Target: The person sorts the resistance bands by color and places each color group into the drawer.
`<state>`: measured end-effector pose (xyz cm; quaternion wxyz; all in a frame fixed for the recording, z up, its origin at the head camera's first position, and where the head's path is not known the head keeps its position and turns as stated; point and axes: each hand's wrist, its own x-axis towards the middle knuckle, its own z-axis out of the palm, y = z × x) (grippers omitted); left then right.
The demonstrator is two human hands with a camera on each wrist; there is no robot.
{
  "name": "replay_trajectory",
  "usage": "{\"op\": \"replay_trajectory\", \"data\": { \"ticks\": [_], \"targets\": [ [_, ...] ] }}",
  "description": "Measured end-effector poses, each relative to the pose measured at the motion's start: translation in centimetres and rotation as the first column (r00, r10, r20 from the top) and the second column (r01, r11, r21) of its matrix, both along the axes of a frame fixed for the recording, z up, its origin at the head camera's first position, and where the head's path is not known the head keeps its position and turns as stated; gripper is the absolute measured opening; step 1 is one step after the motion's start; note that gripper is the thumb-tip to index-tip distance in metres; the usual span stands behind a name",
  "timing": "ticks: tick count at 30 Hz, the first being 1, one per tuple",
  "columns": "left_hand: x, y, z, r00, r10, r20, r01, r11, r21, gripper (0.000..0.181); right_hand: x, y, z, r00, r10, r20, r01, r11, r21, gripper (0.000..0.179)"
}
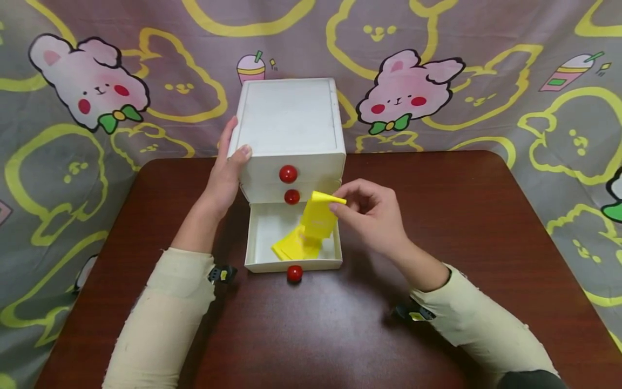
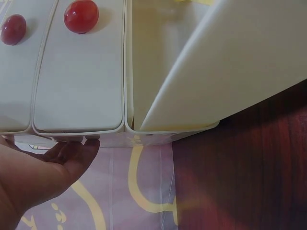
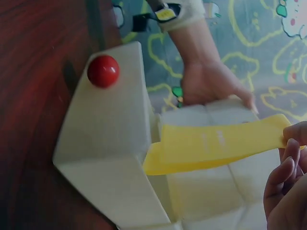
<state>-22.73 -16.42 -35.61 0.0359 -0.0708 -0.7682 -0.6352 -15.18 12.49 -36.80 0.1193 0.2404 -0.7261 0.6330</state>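
A white drawer cabinet (image 1: 291, 116) with red ball knobs stands on the table, its bottom drawer (image 1: 262, 229) pulled out toward me. My left hand (image 1: 225, 173) holds the cabinet's left side, thumb over the top front corner and fingers along the side wall. Between thumb and fingertips, my right hand (image 1: 376, 216) pinches the upper end of a flat yellow resistance band (image 1: 320, 216) above the drawer's right part. Faint white print shows on the band (image 3: 216, 143), which hangs in a folded strip. More yellow material (image 1: 293, 246) lies on the drawer floor beneath it.
The two upper drawers, with red knobs (image 1: 288, 174), are closed. A third red knob (image 1: 295, 274) sits on the open drawer's front. The dark brown table (image 1: 461, 216) extends around the cabinet, and a patterned cloth (image 1: 301, 32) hangs behind.
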Motion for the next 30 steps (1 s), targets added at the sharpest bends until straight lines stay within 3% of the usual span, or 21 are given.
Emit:
{"op": "replay_trajectory", "data": {
  "ticks": [9, 15, 23, 30],
  "targets": [
    [-0.1, -0.1, -0.1, 1.000, 0.002, 0.006, -0.001, 1.000, -0.012, 0.072, 0.4, -5.3, -2.2, 0.996, 0.075, 0.044, -0.072, 0.996, -0.058, 0.012],
    [-0.1, -0.1, 0.1, 1.000, 0.005, 0.000, -0.005, 1.000, -0.014, 0.072, 0.8, -7.0, -3.2, 0.989, 0.116, 0.093, -0.107, 0.990, -0.092, 0.011],
    [0.0, 0.0, 0.3, 1.000, 0.004, -0.002, -0.004, 1.000, -0.003, 0.074, -0.3, -6.2, -4.3, 0.990, -0.031, 0.141, 0.021, 0.997, 0.071, 0.011],
    [0.1, 0.0, 0.2, 1.000, 0.001, 0.001, -0.001, 1.000, -0.002, 0.074, -1.0, -4.8, -5.0, 0.979, -0.174, 0.110, 0.141, 0.956, 0.258, 0.012]
  ]
}}
